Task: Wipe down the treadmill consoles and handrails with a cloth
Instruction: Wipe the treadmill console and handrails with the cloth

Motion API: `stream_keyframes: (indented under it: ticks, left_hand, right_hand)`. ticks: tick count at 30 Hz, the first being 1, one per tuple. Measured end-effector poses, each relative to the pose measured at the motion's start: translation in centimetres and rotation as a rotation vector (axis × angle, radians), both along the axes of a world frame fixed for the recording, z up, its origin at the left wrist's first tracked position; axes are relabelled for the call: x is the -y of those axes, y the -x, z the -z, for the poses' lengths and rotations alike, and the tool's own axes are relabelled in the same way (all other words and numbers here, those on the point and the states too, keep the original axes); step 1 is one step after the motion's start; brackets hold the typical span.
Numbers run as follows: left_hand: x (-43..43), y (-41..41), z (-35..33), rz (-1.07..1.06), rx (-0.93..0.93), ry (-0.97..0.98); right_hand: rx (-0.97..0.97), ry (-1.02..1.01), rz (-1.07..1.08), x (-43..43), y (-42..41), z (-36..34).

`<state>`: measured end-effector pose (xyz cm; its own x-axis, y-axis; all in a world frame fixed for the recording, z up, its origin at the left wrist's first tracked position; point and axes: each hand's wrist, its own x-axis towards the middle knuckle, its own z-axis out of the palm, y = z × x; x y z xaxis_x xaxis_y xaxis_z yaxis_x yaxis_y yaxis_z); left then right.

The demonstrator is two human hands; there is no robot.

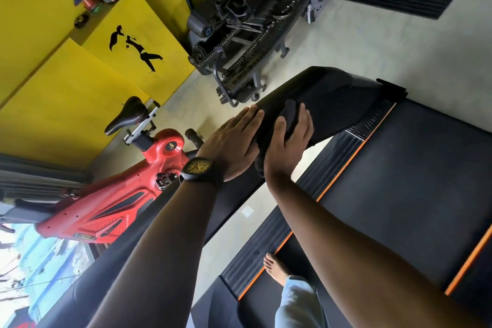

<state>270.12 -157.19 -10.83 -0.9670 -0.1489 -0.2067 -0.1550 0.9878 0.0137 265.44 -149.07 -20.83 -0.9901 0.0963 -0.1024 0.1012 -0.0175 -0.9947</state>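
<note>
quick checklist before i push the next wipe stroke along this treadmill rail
1. Cloth held: ok, bunched between the thumb and fingers of the right hand.
2. Cloth on the black rail: ok, pressed against its surface.
3. Left hand steadying: ok, flat on the rail beside the right hand.
4. Rail ahead of the cloth: ok, nothing lies on it.
5. Footing: ok, bare foot on the treadmill deck by the orange stripe.
6. Dust left on the rail: cannot tell, the black surface hides it.
</note>
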Motion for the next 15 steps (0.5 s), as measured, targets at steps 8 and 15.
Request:
stream_keyframes:
  ticks: [8, 15]
  left_hand:
    - [0.2, -0.1, 0.3, 0.013, 0.012, 0.004]
    - [0.4, 0.0, 0.6, 0.018, 0.011, 0.001]
  right_hand:
    - [0.316, 0.11, 0.029, 0.6, -2.1, 2.0]
    - [0.63, 0.159, 0.07, 0.7, -0.6, 4.9]
